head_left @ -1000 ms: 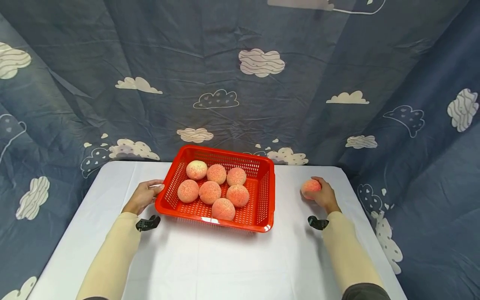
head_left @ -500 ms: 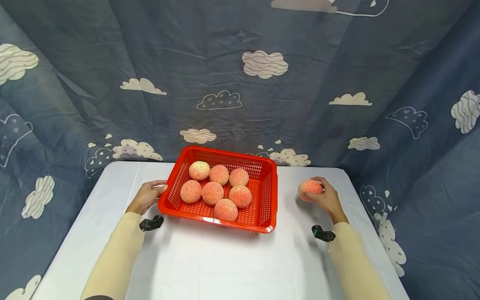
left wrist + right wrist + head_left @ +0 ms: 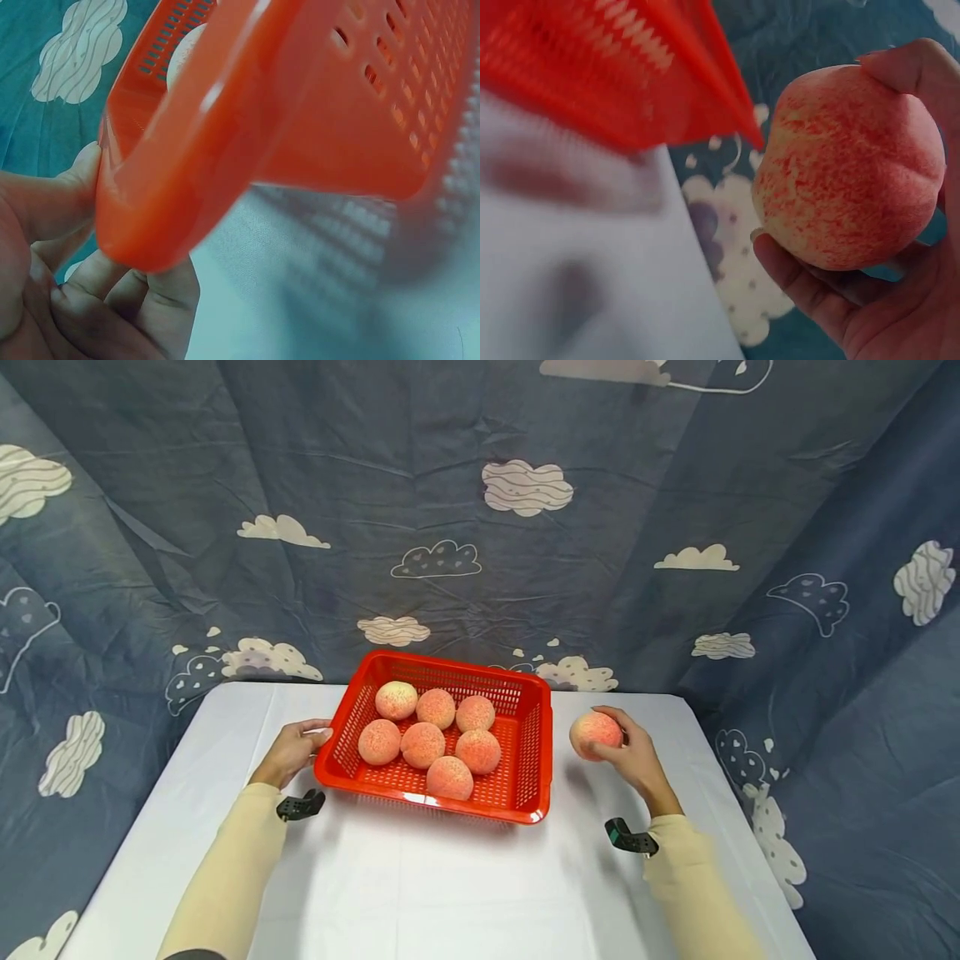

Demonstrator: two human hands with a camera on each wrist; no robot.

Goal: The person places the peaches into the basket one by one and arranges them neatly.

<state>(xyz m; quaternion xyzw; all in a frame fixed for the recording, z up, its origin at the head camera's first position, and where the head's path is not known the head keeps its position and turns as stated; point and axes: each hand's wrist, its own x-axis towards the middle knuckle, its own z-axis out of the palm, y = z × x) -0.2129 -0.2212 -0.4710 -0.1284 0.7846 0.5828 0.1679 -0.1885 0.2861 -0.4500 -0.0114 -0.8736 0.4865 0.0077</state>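
A red plastic basket [image 3: 545, 743] with slotted sides sits slightly turned on the table. Several peaches [image 3: 423, 745] lie in its left and middle part. At the basket's left edge, my left hand [image 3: 291, 755] grips the rim, thumb against its side and fingers curled beneath, as the left wrist view shows. To the right of the basket, my right hand [image 3: 637, 762] holds another peach [image 3: 847, 172] between thumb and fingers. That peach is above the table, its shadow below, apart from the basket wall.
The table [image 3: 450, 893] has a white cover. A dark blue curtain [image 3: 600, 610] with cloud prints hangs behind it and at both sides. The basket's right end has bare floor showing beside the peaches.
My right hand has lifted the peach off the table's right side and carried it left toward the basket. My left hand stays on the rim, and the basket keeps its place.
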